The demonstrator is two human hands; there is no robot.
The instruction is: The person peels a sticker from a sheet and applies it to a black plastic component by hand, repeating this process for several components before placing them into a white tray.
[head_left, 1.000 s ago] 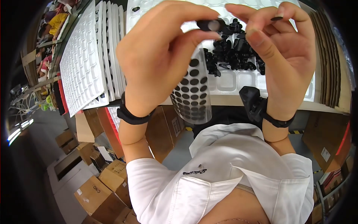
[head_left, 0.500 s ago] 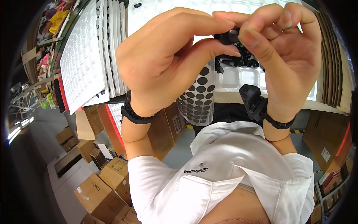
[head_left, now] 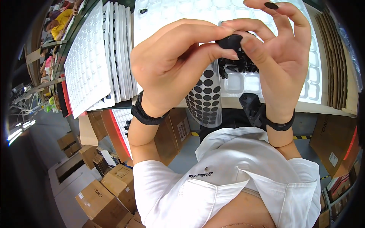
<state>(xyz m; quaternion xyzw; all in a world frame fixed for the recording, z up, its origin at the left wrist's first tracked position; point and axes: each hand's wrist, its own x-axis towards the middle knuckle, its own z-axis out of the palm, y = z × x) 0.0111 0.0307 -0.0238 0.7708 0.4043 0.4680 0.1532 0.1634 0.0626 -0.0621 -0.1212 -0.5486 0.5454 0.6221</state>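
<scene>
Between the thumb and fingertips of my left hand [head_left: 178, 57] is a small black rounded part [head_left: 230, 41], held over the table. The thumb and index finger of my right hand [head_left: 283, 60] press on the same part from the right, its other fingers raised and spread. A black round sticker [head_left: 271, 5] is on one of those raised fingertips. Below the hands, a clear sheet of black round stickers [head_left: 207, 93] hangs over the table's near edge. Several loose small black parts [head_left: 243, 65] lie heaped on a white moulded tray [head_left: 233, 83], partly hidden by my hands.
White trays [head_left: 87, 57] stand stacked at the left, black parts showing between them. Cardboard sheets [head_left: 334, 57] are on the right. A black wrist-worn device [head_left: 253, 108] is strapped to my right wrist. Cartons [head_left: 100, 201] sit on the floor at lower left; other people work beyond.
My hands have come slightly lower, and the right has shifted left. Its fingers have spread, showing the black sticker. The held part has turned; its greyish round spot no longer shows.
</scene>
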